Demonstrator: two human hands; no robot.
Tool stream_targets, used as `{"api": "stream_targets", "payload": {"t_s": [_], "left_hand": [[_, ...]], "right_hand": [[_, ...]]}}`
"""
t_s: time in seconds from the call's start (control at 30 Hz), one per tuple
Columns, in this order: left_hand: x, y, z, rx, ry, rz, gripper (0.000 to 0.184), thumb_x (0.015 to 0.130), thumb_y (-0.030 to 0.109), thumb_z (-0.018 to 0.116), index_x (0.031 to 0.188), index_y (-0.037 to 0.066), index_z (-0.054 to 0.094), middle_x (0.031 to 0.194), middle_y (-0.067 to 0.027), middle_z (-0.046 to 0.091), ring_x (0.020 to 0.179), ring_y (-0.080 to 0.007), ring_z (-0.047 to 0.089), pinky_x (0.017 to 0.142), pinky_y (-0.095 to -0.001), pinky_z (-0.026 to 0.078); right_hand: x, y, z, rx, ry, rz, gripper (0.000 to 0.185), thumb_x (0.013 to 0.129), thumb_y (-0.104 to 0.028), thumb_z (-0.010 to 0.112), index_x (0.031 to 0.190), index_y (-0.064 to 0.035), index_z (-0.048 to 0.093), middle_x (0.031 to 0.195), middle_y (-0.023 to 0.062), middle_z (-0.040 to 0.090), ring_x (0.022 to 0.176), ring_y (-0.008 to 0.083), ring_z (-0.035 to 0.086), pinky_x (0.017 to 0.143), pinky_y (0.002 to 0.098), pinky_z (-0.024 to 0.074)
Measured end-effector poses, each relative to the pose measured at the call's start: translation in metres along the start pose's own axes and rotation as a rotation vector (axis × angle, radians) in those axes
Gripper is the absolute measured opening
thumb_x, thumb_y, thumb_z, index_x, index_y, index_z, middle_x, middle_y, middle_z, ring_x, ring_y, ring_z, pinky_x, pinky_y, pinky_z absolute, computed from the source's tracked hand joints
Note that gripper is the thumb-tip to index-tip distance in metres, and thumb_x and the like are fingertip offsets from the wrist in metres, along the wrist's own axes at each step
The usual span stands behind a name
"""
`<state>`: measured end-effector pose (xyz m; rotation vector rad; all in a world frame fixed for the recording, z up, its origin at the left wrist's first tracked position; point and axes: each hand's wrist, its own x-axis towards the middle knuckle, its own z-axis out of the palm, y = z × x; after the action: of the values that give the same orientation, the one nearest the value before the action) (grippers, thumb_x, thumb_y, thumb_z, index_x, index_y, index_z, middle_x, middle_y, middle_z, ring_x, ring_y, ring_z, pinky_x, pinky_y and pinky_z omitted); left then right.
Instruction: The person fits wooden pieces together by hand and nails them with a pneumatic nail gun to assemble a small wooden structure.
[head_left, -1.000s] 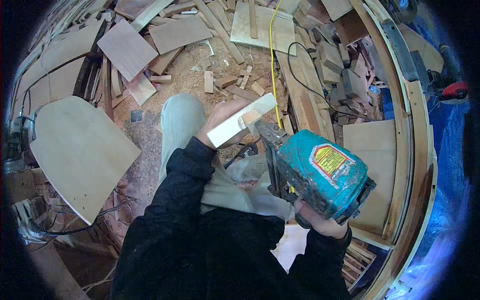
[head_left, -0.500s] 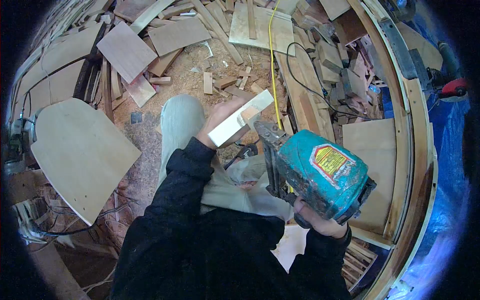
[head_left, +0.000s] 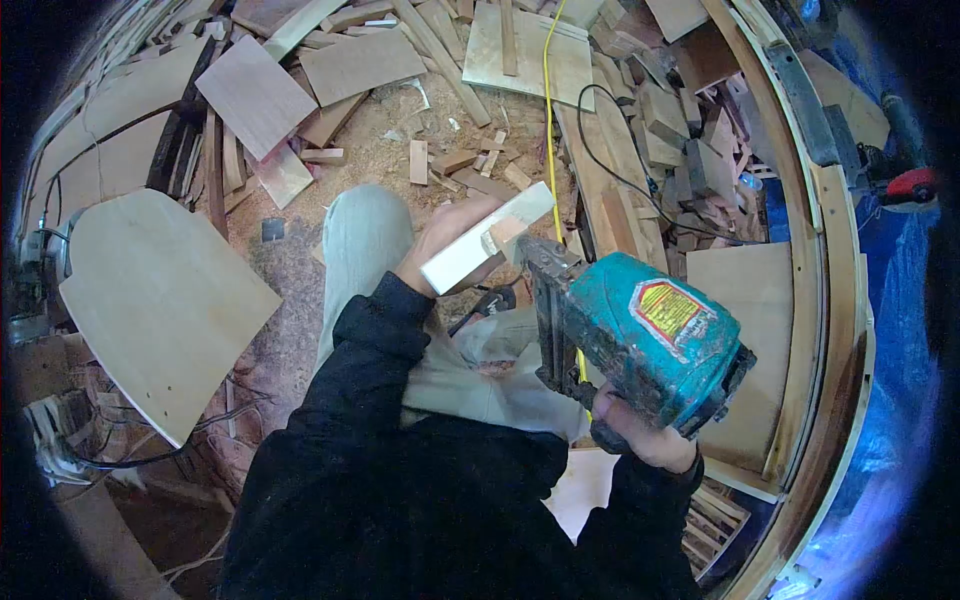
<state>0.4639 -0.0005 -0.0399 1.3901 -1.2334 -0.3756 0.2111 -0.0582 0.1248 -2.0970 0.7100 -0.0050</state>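
Note:
My left hand [head_left: 441, 240] is closed around a pale wooden block [head_left: 470, 255], held at a slant above my knee. A small wood piece [head_left: 508, 231] sits against the block's right side; whether it is fixed there I cannot tell. My right hand [head_left: 640, 432] grips the handle of a teal, scuffed nail gun [head_left: 640, 325] with a yellow and red label. The gun's nose points up and left, its tip right beside the small piece; I cannot tell if they touch. Most of the right fingers are hidden under the gun's body.
A yellow air hose [head_left: 547, 110] runs down the middle toward the gun. Wood offcuts [head_left: 455, 162] and sawdust cover the floor ahead. A large shaped board [head_left: 165, 300] lies at left. To the right are a wooden frame rail [head_left: 840, 330] and blue tarp [head_left: 905, 330].
The nail gun has shifted slightly to the right. The block and small piece have moved a little to the right in view. Both hands keep their hold.

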Motion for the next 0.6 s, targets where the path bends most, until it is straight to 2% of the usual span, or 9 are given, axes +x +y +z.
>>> {"api": "stream_targets", "payload": {"t_s": [0.1,0.2,0.3,0.4,0.6], "left_hand": [[0.0007,0.0006,-0.0002,0.04,0.003,0.015,0.032,0.063,0.012,0.068,0.092,0.004,0.057,0.08,-0.0151,0.06,0.074,-0.0347,0.059,0.065,-0.0365,0.048],[0.0024,0.0043,-0.0012,0.056,0.002,0.018,0.033,0.062,0.012,0.068,0.092,0.004,0.057,0.079,-0.0153,0.059,0.074,-0.035,0.059,0.065,-0.0365,0.048],[0.003,0.0039,-0.001,0.045,-0.015,0.015,0.033,0.062,0.011,0.068,0.092,0.003,0.057,0.08,-0.0153,0.059,0.074,-0.0353,0.058,0.065,-0.0366,0.048],[0.0017,0.0007,-0.0002,0.029,-0.021,0.025,0.033,0.062,0.011,0.068,0.092,0.003,0.057,0.08,-0.0155,0.059,0.074,-0.0354,0.058,0.064,-0.0366,0.047],[0.0011,-0.0026,-0.0001,0.023,-0.013,0.084,0.035,0.062,0.012,0.067,0.094,0.002,0.056,0.078,-0.0158,0.058,0.073,-0.0351,0.058,0.064,-0.0367,0.047]], "right_hand": [[0.0008,-0.0016,0.0028,0.16,0.084,0.033,0.014,0.073,-0.005,0.069,0.085,-0.0046,0.062,0.077,0.0031,0.061,0.071,0.0133,0.057,0.065,0.0274,0.0464],[0.0001,0.0031,0.0029,0.047,0.054,-0.012,0.016,0.073,-0.006,0.07,0.087,-0.0045,0.062,0.078,0.0031,0.062,0.07,0.0131,0.057,0.064,0.0269,0.0464],[-0.0003,0.0028,0.0023,0.131,0.069,-0.001,0.019,0.072,-0.004,0.07,0.088,-0.0038,0.062,0.079,0.0035,0.062,0.072,0.0133,0.058,0.065,0.0274,0.047],[0.0011,-0.0012,-0.0013,-0.114,0.062,-0.148,0.022,0.071,-0.003,0.071,0.091,-0.0033,0.062,0.08,0.0037,0.063,0.073,0.0138,0.059,0.066,0.0282,0.0478],[-0.0001,-0.0023,-0.0025,-0.183,0.05,-0.14,0.023,0.07,-0.003,0.071,0.091,-0.0022,0.062,0.08,0.0046,0.062,0.073,0.0146,0.059,0.066,0.0294,0.0481]]}}
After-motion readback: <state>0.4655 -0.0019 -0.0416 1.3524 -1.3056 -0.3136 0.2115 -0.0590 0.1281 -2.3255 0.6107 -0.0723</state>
